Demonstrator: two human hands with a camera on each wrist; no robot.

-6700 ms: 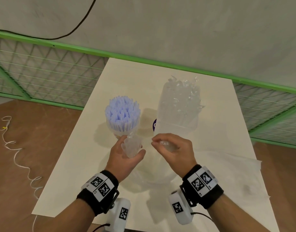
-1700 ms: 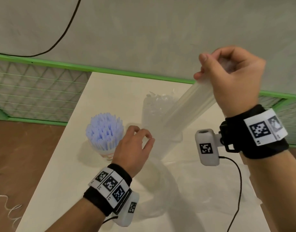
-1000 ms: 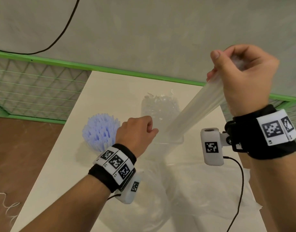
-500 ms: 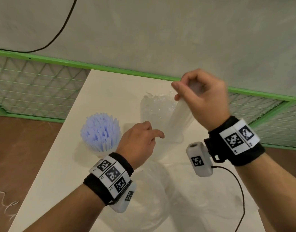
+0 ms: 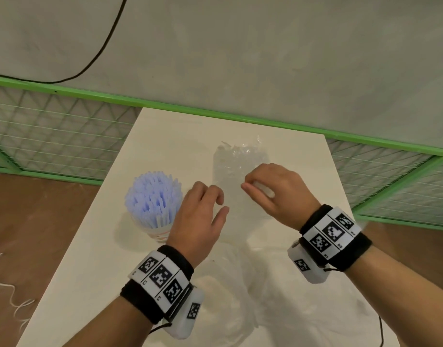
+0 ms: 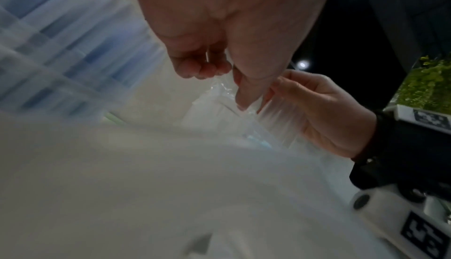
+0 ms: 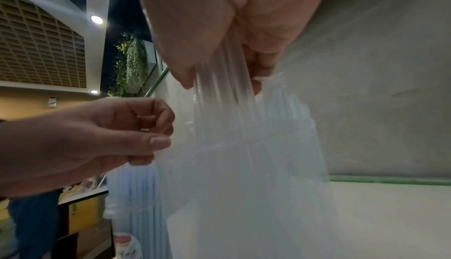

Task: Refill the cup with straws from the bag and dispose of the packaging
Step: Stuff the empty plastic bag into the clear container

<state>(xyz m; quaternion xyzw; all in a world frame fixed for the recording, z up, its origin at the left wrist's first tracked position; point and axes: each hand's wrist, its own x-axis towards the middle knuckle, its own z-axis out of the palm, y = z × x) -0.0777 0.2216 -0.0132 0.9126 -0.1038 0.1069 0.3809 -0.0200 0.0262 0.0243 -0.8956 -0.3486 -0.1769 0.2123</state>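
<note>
Straws: a clear bundle is gripped by the right hand.
Bag: its edge is pinched by the left hand.
Cup: stood left of the bag, filled.

white table, green mesh fence, perhaps a black cable.

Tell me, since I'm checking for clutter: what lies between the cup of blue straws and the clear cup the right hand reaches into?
Only the left hand, pinching clear plastic wrap; the head view shows this, beside the blue straws.
</note>
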